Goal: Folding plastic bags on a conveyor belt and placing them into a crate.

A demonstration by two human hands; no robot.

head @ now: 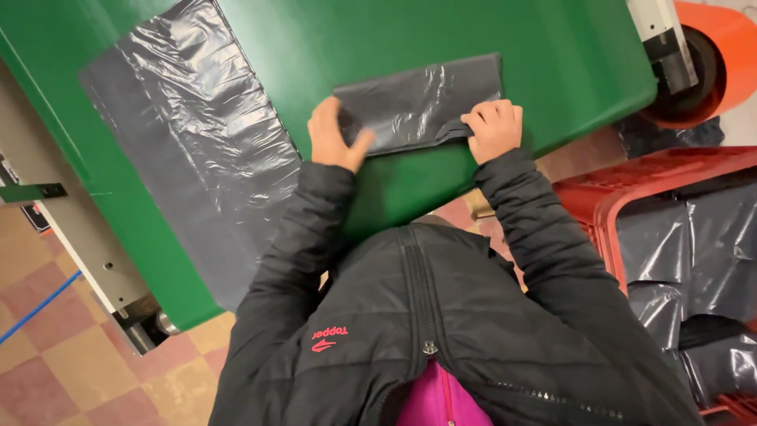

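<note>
A folded dark grey plastic bag (426,102) lies on the green table (568,55). My left hand (331,138) grips its left end, thumb on top of the plastic. At the bag's near right corner my right hand (495,126) pinches the edge with curled fingers. Both arms are in black padded jacket sleeves.
A long strip of dark grey plastic sheet (189,126) lies flat across the table's left part. A red crate (631,189) with several folded dark bags (694,252) stands at right. An orange roll (725,55) on a machine sits top right. The floor is checkered tile (71,371).
</note>
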